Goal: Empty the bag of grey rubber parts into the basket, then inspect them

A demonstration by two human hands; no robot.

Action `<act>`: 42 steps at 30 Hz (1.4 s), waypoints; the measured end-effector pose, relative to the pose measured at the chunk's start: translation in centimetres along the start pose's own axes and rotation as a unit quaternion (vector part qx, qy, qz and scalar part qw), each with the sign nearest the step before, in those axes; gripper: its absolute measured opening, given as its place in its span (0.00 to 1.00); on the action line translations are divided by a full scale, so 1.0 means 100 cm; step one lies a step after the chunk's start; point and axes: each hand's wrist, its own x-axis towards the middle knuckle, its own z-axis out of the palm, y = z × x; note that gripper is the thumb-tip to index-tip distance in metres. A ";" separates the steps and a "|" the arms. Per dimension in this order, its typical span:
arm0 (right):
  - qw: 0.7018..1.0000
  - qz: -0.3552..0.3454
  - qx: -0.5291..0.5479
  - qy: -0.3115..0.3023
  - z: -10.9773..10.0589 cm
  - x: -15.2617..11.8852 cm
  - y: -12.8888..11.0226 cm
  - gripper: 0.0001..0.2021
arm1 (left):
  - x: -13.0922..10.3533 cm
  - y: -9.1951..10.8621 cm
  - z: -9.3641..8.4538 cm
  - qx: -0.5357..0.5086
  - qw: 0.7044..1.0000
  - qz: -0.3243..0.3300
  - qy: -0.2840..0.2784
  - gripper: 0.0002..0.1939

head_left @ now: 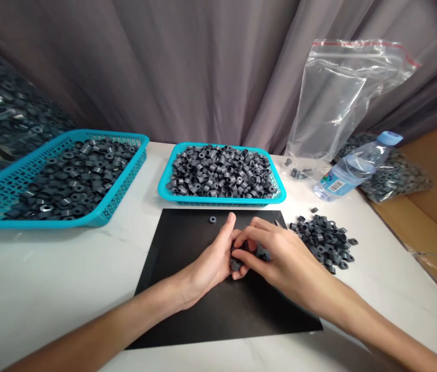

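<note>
hands meet over the black mat [195, 315]: left hand [212, 261] curled around a few grey parts [236, 265], right hand [284, 250] pinching among them with thumb and fingertips; exact piece can't tell. one single part [212, 219] lies on mat. looks partway: loose pile [322, 240] at right on surface [47, 299], middle basket [164, 190] heaped, left basket [98, 219] partly filled; which are done, can't tell.
</note>
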 end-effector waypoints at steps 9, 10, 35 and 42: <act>0.983 0.045 0.177 -0.019 -0.005 0.005 -0.003 0.05 | 0.001 -0.002 -0.001 0.010 1.000 0.001 -0.003 0.30; 0.981 0.046 0.188 -0.023 -0.012 0.006 -0.003 0.06 | 0.001 -0.002 -0.001 0.008 1.000 -0.003 -0.003 0.31; 0.976 -0.025 -0.136 -0.167 -0.075 -0.011 0.046 0.10 | -0.002 -0.005 -0.015 0.278 0.958 0.075 -0.013 0.14; 0.974 -0.047 -0.043 -0.217 -0.050 -0.002 0.042 0.03 | -0.003 -0.005 -0.015 0.316 0.946 0.066 -0.008 0.16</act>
